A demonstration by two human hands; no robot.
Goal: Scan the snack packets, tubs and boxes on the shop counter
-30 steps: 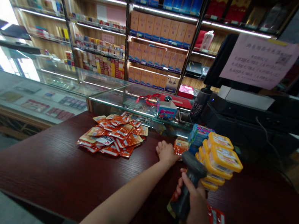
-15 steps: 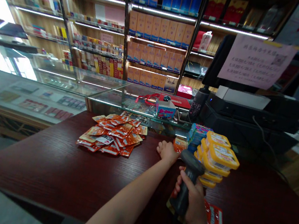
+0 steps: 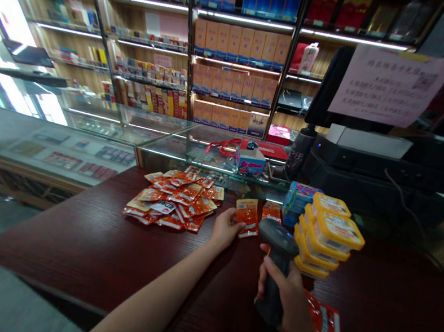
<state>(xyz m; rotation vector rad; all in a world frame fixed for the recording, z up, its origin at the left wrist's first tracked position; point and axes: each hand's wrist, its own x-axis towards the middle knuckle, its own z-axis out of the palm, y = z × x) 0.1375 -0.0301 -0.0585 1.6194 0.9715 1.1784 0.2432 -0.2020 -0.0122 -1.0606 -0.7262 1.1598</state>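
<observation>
My right hand is wrapped round the grip of a dark barcode scanner, its head tilted towards the left. My left hand pinches the left edge of an orange snack packet, just above the brown counter. Behind the scanner lies another orange packet. To the left is a loose pile of orange packets. A red packet lies right of my right wrist, partly hidden by it.
Yellow-lidded tubs stand stacked on the brown counter, beside blue boxes. A glass display case borders the counter's back, with an open small box on it. A monitor bearing a paper sign stands back right.
My left hand has moved left, away from the packet by the blue boxes, and now has an orange packet at its fingertips. The scanner stays in my right hand, its head turned slightly.
</observation>
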